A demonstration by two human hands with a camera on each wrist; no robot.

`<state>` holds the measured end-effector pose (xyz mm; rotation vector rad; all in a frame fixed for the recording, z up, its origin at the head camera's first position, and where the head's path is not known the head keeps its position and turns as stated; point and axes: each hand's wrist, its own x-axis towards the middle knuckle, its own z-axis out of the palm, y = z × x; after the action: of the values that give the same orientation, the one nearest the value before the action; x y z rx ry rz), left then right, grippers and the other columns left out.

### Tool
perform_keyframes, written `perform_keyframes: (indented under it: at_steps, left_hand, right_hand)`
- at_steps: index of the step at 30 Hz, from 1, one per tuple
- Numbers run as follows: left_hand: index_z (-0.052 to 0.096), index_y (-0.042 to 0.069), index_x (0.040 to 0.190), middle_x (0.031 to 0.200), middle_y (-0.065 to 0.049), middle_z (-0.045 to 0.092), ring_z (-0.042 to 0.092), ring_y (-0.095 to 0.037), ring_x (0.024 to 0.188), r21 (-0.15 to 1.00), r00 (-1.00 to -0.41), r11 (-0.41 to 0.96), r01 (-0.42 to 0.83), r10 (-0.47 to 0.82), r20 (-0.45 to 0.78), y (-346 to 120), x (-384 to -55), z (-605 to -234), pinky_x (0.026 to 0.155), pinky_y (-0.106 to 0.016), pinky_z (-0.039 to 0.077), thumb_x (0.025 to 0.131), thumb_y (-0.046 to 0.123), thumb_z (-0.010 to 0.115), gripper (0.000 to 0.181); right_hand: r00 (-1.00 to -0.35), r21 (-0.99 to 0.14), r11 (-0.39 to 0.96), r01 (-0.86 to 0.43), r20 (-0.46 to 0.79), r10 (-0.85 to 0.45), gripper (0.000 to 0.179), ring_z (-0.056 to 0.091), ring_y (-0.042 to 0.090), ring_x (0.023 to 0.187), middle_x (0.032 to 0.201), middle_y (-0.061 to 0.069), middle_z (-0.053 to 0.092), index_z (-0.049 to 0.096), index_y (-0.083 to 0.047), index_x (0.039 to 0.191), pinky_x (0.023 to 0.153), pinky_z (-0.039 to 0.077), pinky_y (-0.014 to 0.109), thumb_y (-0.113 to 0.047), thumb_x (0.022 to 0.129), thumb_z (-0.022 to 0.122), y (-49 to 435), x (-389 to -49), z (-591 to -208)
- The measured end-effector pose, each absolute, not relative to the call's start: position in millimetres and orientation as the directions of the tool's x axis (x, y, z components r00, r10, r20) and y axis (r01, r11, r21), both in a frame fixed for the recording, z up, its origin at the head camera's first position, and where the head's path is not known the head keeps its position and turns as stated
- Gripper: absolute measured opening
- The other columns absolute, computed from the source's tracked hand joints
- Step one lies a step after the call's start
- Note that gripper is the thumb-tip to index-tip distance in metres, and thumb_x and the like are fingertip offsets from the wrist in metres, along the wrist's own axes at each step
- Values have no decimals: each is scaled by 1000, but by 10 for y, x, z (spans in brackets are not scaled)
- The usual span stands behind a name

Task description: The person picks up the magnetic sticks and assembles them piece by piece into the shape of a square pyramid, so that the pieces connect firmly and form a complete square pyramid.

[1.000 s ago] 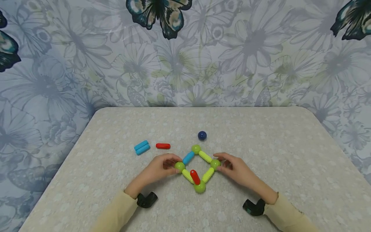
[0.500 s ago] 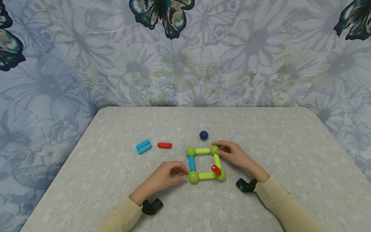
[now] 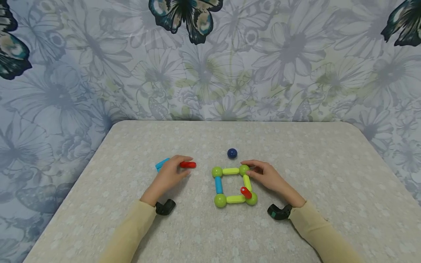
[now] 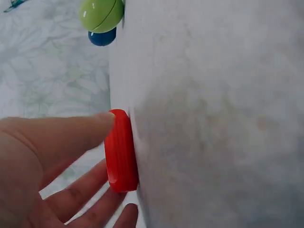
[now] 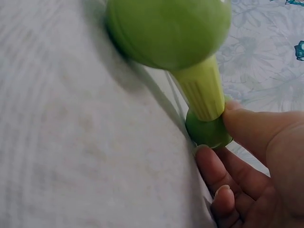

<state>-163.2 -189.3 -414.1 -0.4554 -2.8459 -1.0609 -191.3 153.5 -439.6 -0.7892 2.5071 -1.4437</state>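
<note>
Straddling red rod (image 4: 121,154): left grip (image 3: 169,178).

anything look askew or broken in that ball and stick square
Nothing looks broken or spilled. The red stick on the near right ball looks odd: it juts up and seems to lean, while the sides of the square lie level. The blue side also stands out; the other three are yellow.
</note>
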Motion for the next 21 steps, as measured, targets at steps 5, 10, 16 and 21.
perform_keyframes:
  at_steps: [5, 10, 16, 21]
  left_hand:
    - [66, 4, 112, 107, -11, 63, 58, -27, 97, 563, -972, 793, 233, 214, 102, -1832, -1683, -4146, 83, -40, 48, 81, 2, 73, 32]
    - [67, 2, 113, 104, -12, 63, 59, -27, 95, 534, -975, 817, 219, 207, 83, -1804, -1677, -4144, 80, -40, 49, 83, 4, 71, 30]
    - [64, 1, 113, 104, -11, 64, 60, -25, 92, 703, -966, 674, 227, 250, 72, -1740, -1605, -4104, 78, -36, 51, 84, 3, 70, 29]
    - [61, -2, 117, 106, -12, 64, 60, -25, 96, 938, -929, 315, 141, 368, 16, -1551, -1495, -4059, 81, -35, 51, 87, 3, 66, 31]
  right_hand:
    - [-847, -837, 388, -386, 155, -508, 34, 53, 18, 77, 116, 4, 60, 59, -7, 126, 66, 45, 29, -16, 93, 60, 1531, -1905, -4410]
    - [-849, -835, 391, -387, 157, -505, 34, 54, 18, 79, 117, 4, 60, 59, -7, 126, 67, 45, 29, -16, 94, 60, 1527, -1901, -4396]
    - [-852, -833, 397, -385, 155, -500, 34, 53, 18, 78, 116, 4, 60, 59, -8, 126, 66, 45, 29, -16, 94, 60, 1534, -1905, -4405]
    - [-850, -839, 385, -386, 161, -502, 34, 53, 18, 78, 115, 5, 60, 59, -7, 126, 66, 44, 29, -16, 93, 60, 1544, -1910, -4417]
